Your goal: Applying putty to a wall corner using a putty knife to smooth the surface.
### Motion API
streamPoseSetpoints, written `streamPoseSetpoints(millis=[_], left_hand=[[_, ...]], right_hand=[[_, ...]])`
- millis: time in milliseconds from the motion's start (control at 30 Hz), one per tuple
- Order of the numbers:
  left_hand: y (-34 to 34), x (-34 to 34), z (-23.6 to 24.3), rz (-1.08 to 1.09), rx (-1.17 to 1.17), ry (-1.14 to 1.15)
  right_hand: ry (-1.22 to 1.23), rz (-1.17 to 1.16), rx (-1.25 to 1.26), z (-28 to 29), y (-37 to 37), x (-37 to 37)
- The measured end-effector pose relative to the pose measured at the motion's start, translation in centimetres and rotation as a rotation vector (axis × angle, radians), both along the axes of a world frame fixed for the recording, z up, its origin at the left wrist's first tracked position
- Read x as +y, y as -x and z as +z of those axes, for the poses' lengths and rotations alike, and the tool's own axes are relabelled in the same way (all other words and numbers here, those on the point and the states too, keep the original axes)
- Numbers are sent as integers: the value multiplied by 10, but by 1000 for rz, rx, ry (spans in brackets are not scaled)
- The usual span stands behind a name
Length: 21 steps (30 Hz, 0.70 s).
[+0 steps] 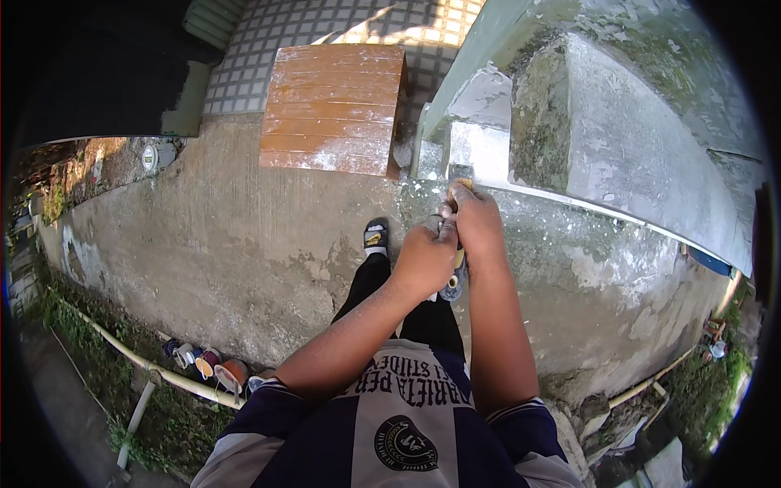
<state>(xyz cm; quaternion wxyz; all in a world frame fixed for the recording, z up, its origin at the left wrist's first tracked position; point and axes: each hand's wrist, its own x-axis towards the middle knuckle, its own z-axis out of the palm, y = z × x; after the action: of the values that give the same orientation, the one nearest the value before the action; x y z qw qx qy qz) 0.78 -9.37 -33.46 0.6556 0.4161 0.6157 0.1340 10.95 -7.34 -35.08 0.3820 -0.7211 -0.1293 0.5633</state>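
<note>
My right hand (478,226) is closed around a brush (460,186), whose yellowish bristle tip sticks up above my fingers and meets the white-painted edge of the wall (480,154). My left hand (425,260) is closed right beside it, touching the right hand, with its fingers around the same brush. The dark lower end of the brush handle (452,286) shows below and between the two hands. What lies between my left fingers is partly hidden.
I stand on a rough concrete ledge (244,244), one sandalled foot (375,236) ahead. A brown wooden board (333,110) lies in front. A mossy concrete block (586,122) rises at the right. Several paint tins (211,363) and a pale pipe (163,370) sit below left.
</note>
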Motion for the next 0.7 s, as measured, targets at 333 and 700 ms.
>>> streamPoseSetpoints(millis=[333,700], left_hand=[[3,-34,-14,49,-4,-265],[-1,-21,-7,-99,59,-113]], right_hand=[[3,-122,118,4,10,-18],[17,-36,47,0,-2,-16]])
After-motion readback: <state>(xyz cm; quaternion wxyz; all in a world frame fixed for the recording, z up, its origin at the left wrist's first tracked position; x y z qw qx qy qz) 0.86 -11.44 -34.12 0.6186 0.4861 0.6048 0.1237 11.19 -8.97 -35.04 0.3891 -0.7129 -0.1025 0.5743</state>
